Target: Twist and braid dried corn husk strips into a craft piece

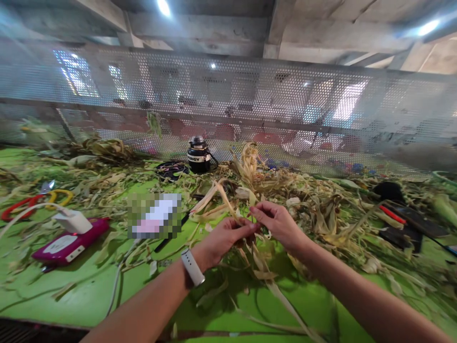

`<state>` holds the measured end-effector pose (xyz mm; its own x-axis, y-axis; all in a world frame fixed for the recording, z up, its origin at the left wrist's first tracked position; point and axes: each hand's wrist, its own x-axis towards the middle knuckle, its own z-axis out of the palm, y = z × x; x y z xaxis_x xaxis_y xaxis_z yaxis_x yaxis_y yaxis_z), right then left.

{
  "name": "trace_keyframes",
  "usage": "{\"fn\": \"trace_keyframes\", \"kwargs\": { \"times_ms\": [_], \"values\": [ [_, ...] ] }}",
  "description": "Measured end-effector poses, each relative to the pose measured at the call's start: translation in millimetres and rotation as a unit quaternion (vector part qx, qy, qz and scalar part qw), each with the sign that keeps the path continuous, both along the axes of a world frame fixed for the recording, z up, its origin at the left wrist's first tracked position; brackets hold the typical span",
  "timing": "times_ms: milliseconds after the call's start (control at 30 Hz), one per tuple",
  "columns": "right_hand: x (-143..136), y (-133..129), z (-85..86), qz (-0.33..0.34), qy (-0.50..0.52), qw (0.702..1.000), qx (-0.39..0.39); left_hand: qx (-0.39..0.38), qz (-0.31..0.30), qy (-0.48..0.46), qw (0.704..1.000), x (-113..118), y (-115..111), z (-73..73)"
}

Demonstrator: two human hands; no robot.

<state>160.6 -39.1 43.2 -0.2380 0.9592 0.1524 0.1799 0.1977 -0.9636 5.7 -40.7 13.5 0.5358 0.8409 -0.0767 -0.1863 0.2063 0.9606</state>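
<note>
Item: 1 bunch of pale, dry, ribbon-like husk strips (262,263), above the glossy green tabletop (214,315). Left bare hand (223,238): thumb and forefinger pinching it. Right bare hand (280,221): fingertips pinching its upper part (contact partly hidden). Step: apparently twisting; next calls for steady left hold.

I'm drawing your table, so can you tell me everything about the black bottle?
The bottle is squat, black and shiny, perhaps plastic, with a narrower capped top. A pale band shows letters ending "ERGY". A dark strap hangs at its right. It stands upright before the mesh, dry scraps around its base.
</note>
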Motion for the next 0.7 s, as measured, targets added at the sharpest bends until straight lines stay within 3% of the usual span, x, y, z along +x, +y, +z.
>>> {"fn": "trace_keyframes", "kwargs": {
  "times_ms": [100,200,333,500,700],
  "values": [
    [8.0,3.7,4.5,0.011,-0.080,0.997,0.020,-0.047,0.076,-0.051,0.995,0.8,4.0,1.4],
    [12.1,4.5,8.3,0.084,-0.125,0.989,-0.008,-0.050,0.133,-0.085,0.986,-0.4,7.4,3.1],
    [10.1,4.2,6.1,0.145,-0.087,0.986,-0.008,-0.008,0.123,-0.065,0.990,-2.6,6.9,4.2],
    [9.1,0.3,6.4,0.154,-0.035,0.984,-0.084,0.006,0.071,-0.053,0.996,-3.0,5.1,3.7],
    [4.7,-4.9,9.5,0.139,-0.012,0.987,-0.077,-0.021,0.137,-0.097,0.985,1.9,2.0,2.9]
  ]
}}
